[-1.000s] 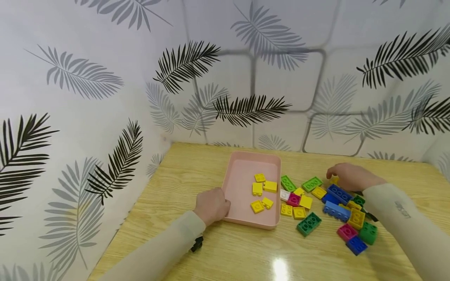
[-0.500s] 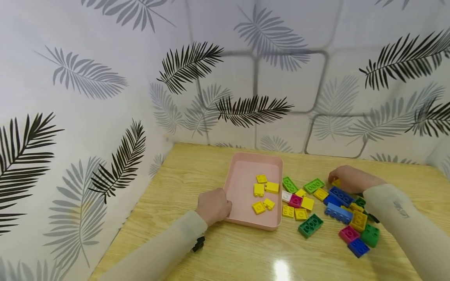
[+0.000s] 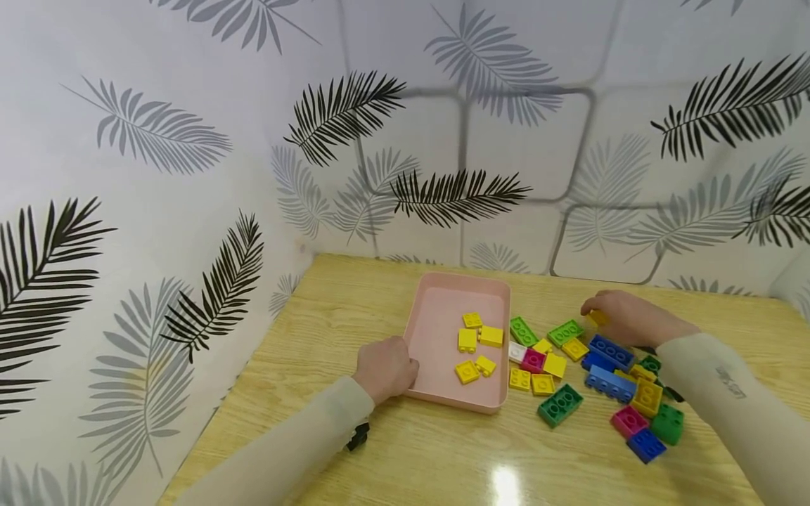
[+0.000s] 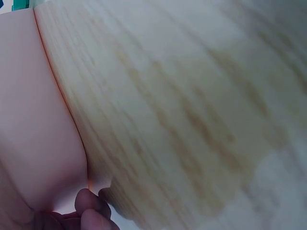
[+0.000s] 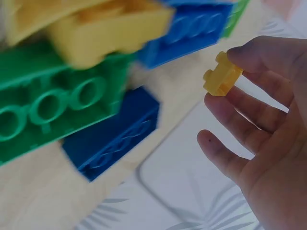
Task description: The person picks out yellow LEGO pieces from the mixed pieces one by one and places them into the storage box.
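Observation:
My right hand (image 3: pixel 626 316) pinches a small yellow toy brick (image 5: pixel 221 76) between thumb and fingers, above the far side of the brick pile. In the right wrist view its studs face away from the palm. My left hand (image 3: pixel 384 369) grips the near left corner of a pink tray (image 3: pixel 414 309). In the left wrist view, curled fingers (image 4: pixel 91 206) show at the tray's edge, partly cut off. Several yellow bricks (image 3: pixel 467 340) lie inside the tray, toward its right side.
Right of the tray lie several loose bricks: lime green (image 3: pixel 565 332), dark green (image 3: pixel 560 405), blue (image 3: pixel 610 383), magenta (image 3: pixel 629 422), white (image 3: pixel 517 353) and yellow (image 3: pixel 555 365). A leaf-patterned wall covering (image 3: pixel 506 239) stands behind and left of the wooden table (image 3: pixel 354 295).
My right hand has lifted slightly and moved a little left with the yellow brick, which shows more clearly now. The left hand and the tray stay in place.

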Motion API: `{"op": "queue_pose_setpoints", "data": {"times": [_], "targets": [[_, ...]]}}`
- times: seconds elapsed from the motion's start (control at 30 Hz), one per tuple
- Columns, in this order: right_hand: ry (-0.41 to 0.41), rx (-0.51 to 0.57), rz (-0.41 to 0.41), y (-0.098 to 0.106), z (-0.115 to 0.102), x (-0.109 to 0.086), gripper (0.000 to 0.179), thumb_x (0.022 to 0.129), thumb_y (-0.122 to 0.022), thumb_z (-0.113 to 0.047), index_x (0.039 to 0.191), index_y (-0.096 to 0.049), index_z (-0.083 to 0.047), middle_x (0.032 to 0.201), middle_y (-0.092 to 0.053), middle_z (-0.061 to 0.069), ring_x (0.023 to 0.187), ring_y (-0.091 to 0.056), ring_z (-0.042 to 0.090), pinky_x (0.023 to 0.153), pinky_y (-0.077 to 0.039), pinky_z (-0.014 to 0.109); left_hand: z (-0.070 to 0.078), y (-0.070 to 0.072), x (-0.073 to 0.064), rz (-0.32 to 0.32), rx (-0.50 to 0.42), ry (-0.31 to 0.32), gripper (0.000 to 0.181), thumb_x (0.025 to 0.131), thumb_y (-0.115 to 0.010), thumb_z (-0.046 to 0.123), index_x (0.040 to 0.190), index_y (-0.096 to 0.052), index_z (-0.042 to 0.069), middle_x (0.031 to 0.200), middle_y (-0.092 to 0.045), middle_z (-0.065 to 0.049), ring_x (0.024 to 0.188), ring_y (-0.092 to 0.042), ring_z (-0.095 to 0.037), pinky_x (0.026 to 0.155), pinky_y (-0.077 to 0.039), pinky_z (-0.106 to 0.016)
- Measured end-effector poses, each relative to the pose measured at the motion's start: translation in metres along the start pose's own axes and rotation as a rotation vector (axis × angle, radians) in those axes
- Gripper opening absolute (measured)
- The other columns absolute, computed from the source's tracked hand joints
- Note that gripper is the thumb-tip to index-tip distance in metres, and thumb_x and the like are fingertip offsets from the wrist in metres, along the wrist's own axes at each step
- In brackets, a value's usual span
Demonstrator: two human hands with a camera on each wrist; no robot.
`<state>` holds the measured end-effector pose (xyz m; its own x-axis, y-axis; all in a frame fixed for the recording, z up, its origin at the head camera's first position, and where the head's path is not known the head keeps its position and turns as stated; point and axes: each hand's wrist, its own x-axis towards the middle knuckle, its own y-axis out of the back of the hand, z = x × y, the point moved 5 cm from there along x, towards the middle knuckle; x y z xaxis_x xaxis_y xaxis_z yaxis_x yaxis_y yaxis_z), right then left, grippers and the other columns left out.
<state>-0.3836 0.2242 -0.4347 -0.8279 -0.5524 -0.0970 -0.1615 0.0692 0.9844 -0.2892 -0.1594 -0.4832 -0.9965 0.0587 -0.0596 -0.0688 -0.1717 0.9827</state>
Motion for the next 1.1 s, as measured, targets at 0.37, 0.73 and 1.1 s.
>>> {"op": "queue_pose_setpoints", "data": {"times": [0.37, 0.73, 1.1], "targets": [[0.151, -0.069, 0.128, 0.024, -0.065, 0.014, 0.032, 0.084, -0.075, -0.004, 0.116, -0.072, -0.008, 0.111, -0.069, 0.008, 0.1, -0.067, 0.029, 0.088, -0.056, 0.049, -0.001, 0.0, 0.0, 0.003, -0.007, -0.001, 0.032, 0.092, -0.053, 0.028, 0.062, -0.049, 0.017, 0.055, -0.044, 0.002, 0.046, -0.042, -0.013, 0.043, -0.038, -0.032], [0.217, -0.151, 0.09, 0.018, -0.125, 0.017, 0.038, 0.086, -0.076, -0.015, 0.124, -0.07, -0.013, 0.119, -0.07, 0.008, 0.106, -0.067, 0.03, 0.091, -0.055, 0.048, 0.0, -0.002, 0.001, -0.017, 0.01, 0.008, 0.035, 0.093, -0.053, 0.03, 0.06, -0.051, 0.017, 0.055, -0.045, 0.003, 0.046, -0.042, -0.013, 0.043, -0.038, -0.032], [0.386, -0.169, 0.075, 0.011, -0.179, 0.008, 0.033, 0.087, -0.078, -0.018, 0.118, -0.072, -0.011, 0.109, -0.07, 0.004, 0.093, -0.064, 0.021, 0.085, -0.056, 0.042, 0.0, -0.001, 0.001, -0.022, 0.015, 0.005, 0.033, 0.092, -0.053, 0.029, 0.061, -0.05, 0.017, 0.056, -0.045, 0.002, 0.046, -0.042, -0.012, 0.043, -0.038, -0.031]]}}
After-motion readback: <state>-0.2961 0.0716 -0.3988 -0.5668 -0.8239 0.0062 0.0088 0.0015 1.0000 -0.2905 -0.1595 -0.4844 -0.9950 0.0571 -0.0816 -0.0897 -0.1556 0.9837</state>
